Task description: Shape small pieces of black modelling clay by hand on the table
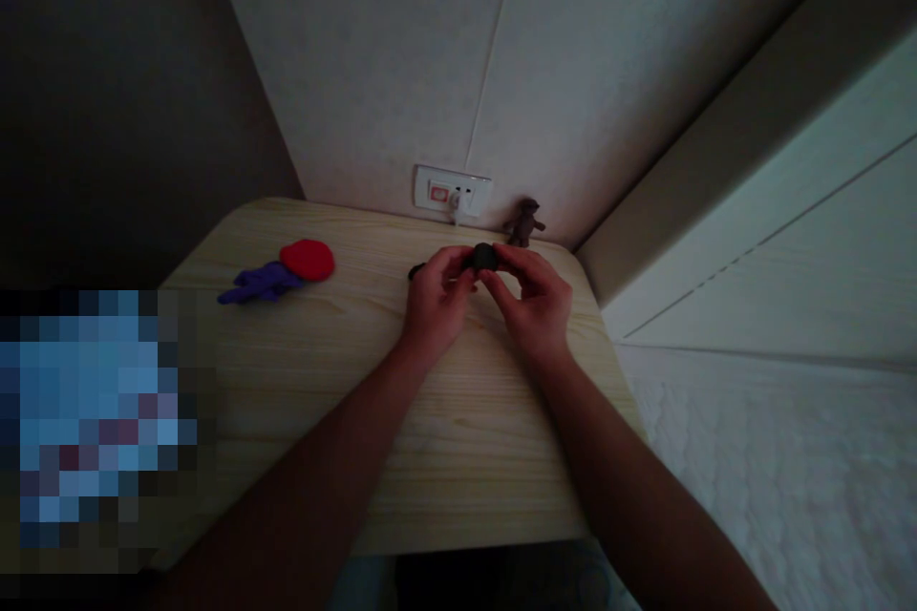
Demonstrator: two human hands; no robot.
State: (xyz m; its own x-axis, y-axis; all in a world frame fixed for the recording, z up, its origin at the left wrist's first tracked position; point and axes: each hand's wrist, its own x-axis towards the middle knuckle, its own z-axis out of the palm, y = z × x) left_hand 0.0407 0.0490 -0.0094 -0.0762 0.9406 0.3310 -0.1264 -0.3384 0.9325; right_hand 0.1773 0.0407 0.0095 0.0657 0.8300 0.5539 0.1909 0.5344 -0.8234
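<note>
A small dark lump [485, 257] with a rounded top is held above the wooden table between my two hands; what it is made of I cannot make out. My left hand [438, 298] is closed with its fingertips against the lump's left side. From the right, my right hand [534, 298] pinches it between thumb and fingers. Another black piece [416, 272] shows partly behind my left hand, the rest of it hidden. Beyond my right hand, a small brown bear-like figure [525, 222] stands by the wall.
On the left of the wooden table [458, 458] lie a flat red round piece [308, 260] and a crumpled purple piece [264, 283], touching. A wall socket [453, 194] with a white plug is at the back. A pale cabinet [759, 210] rises on the right. The lower left is pixelated.
</note>
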